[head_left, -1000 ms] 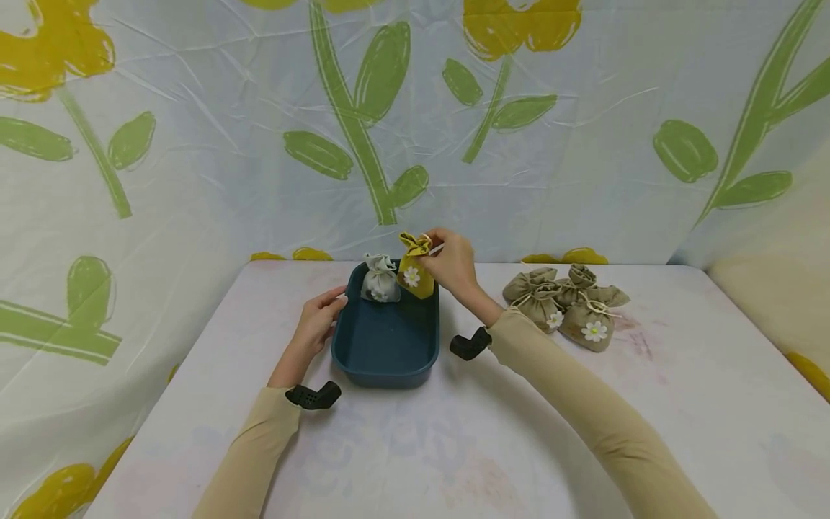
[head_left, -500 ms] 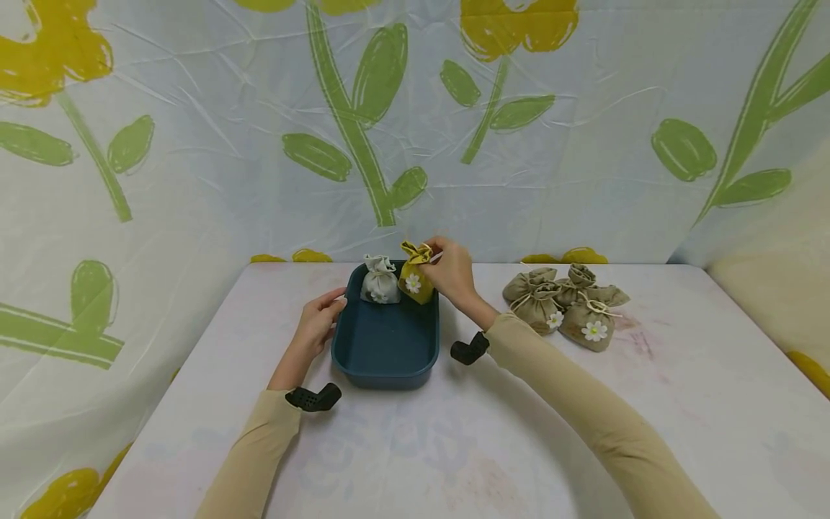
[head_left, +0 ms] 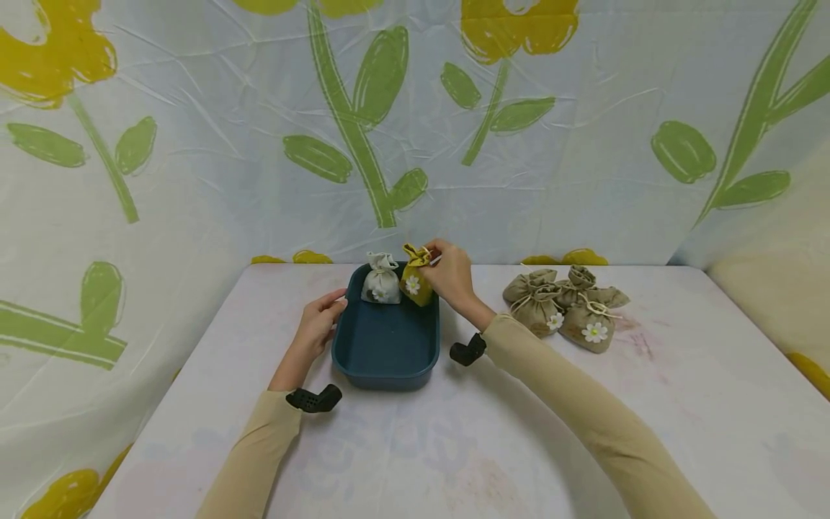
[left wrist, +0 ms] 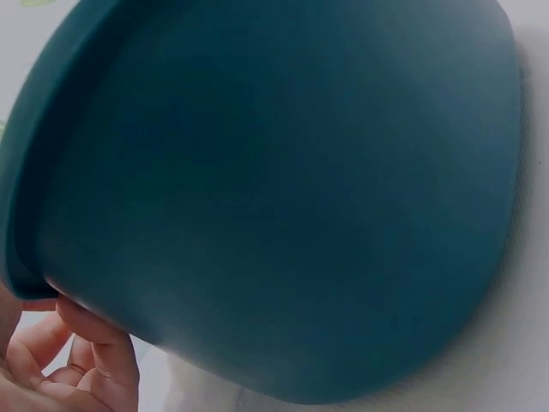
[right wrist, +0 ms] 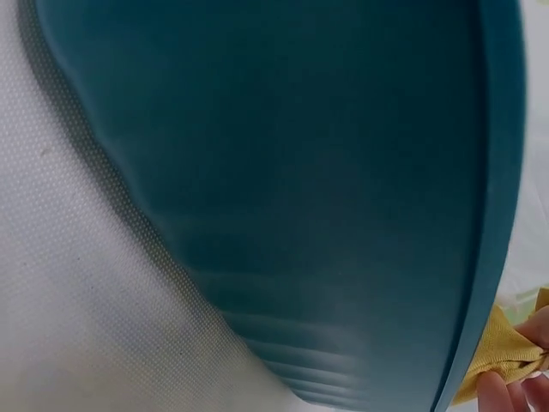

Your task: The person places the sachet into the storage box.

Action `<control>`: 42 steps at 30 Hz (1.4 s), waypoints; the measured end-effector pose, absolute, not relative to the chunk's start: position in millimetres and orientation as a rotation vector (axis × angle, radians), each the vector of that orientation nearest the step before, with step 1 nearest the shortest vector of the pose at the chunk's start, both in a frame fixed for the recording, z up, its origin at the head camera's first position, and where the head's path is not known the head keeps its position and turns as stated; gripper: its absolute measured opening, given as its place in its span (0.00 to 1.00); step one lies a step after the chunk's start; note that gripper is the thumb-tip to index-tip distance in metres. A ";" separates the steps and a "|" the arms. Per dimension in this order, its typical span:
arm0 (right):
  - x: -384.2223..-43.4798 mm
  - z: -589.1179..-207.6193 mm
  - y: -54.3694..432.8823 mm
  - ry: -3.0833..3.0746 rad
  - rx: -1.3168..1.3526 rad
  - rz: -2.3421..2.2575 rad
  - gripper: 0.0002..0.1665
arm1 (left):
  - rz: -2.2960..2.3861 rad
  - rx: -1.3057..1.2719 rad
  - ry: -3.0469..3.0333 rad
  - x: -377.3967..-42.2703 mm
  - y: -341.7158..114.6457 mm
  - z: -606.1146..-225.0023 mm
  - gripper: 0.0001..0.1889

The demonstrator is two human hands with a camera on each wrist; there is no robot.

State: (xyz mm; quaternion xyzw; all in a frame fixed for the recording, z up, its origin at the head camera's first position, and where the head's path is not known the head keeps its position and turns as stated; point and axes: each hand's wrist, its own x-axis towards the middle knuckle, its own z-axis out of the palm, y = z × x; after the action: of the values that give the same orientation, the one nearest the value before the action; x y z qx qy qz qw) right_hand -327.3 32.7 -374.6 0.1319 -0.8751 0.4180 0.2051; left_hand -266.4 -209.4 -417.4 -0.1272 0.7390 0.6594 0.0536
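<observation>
A dark blue plastic basin (head_left: 385,346) stands on the table. My left hand (head_left: 318,321) holds its left rim near the back; in the left wrist view the curled fingers (left wrist: 103,348) lie against the outer wall under the rim. A pale grey drawstring pouch (head_left: 381,281) with a white flower stands in the basin's back left. Beside it, in the back right corner, is a yellow drawstring pouch (head_left: 417,288) with a white flower. My right hand (head_left: 452,274) pinches the yellow pouch at its gathered neck. The right wrist view shows only part of that pouch (right wrist: 497,352) past the rim.
Several brown drawstring pouches (head_left: 564,303) lie clustered on the table (head_left: 519,432) to the right, some with white flowers. A flower-print cloth (head_left: 583,144) hangs behind the table's back edge.
My right hand has lowered the yellow pouch a little into the basin's back right corner. The grey pouch has shifted very slightly. My left hand stays at the rim.
</observation>
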 end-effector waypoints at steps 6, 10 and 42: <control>-328.4 -375.9 30.2 -2.440 0.334 1.124 0.15 | 2.003 -0.391 2.242 -265.7 -209.3 -416.2 0.22; -329.7 -377.6 28.3 -2.461 0.331 1.117 0.16 | 1.994 -0.397 2.251 -265.3 -208.4 -416.0 0.22; -314.5 -375.0 50.3 -2.456 0.475 1.252 0.20 | 1.957 -0.396 2.285 -265.5 -207.7 -418.3 0.22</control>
State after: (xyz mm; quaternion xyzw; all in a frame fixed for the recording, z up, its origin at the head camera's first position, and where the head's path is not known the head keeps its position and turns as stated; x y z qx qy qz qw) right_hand -314.5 50.3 -375.0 0.1673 -0.8650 0.4410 0.1711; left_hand -265.5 -207.7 -418.3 -0.1302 0.7520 0.6439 0.0537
